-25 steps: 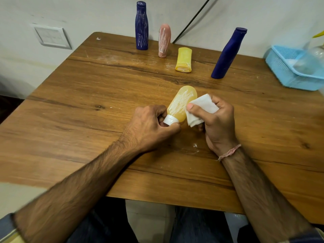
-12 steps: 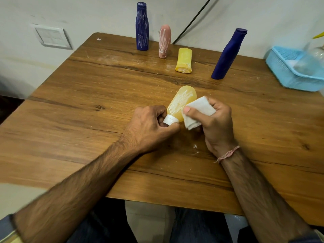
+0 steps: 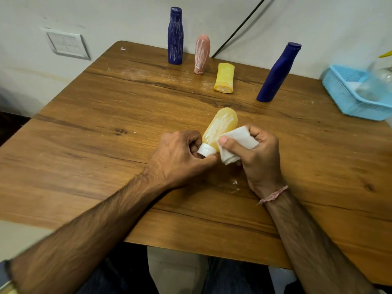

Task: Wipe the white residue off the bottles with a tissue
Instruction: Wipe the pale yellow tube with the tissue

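Observation:
My left hand (image 3: pixel 180 154) grips the white cap end of an orange-yellow bottle (image 3: pixel 220 126), which tilts away from me over the wooden table (image 3: pixel 106 134). White streaks cover the bottle's upper face. My right hand (image 3: pixel 257 153) pinches a folded white tissue (image 3: pixel 238 141) and presses it against the bottle's lower right side, near the cap. At the back stand a streaked dark blue bottle (image 3: pixel 175 36), a streaked pink bottle (image 3: pixel 202 53), a small yellow bottle (image 3: pixel 224 80) and a plain blue bottle (image 3: pixel 277 74).
A light blue plastic basket (image 3: pixel 350 96) with a clear bottle in it sits at the table's right edge. A black cable (image 3: pixel 239 26) runs up the wall behind the bottles. A wall switch plate (image 3: pixel 66 44) is at the left. White smears mark the tabletop.
My right hand with the tissue has slid down and left along the bottle toward the cap. My left hand and the bottle have stayed put.

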Demonstrator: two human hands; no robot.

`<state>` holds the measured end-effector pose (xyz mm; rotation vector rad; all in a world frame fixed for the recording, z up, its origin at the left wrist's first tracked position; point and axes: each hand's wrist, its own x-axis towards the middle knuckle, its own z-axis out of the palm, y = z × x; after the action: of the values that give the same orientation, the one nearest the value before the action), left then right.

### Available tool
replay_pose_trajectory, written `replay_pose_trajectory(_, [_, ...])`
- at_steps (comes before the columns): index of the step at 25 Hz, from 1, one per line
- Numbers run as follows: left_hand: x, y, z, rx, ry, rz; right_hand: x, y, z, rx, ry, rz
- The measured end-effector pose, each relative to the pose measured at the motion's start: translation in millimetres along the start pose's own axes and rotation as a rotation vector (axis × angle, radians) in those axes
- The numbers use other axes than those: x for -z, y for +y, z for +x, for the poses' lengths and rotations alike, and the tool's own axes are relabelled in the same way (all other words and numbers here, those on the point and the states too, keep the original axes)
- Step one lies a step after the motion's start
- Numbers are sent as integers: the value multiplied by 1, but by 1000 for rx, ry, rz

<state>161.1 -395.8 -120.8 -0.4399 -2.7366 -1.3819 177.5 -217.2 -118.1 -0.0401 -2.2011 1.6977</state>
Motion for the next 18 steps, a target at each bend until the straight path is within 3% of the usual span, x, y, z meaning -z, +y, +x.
replay_pose_trajectory(2, [1,0,0,1,-13,11,0,-1,0,-40,78,44])
replay_pose_trajectory(5, [0,0,0,-22,-8,11,-1,-2,0,19,-33,-7])
replay_pose_trajectory(9, [1,-1,1,-35,-3,19,-1,-5,3,-97,136,136])
replay_pose_trajectory(12, [1,-1,0,-42,-9,14,-1,-4,2,-93,88,122])
replay_pose_trajectory(15, [3,-3,0,-42,-15,11,-2,-5,6,-146,249,170])
replay_pose_trajectory(18, [3,-3,-1,-71,-31,-30,2,-8,7,-187,221,252])
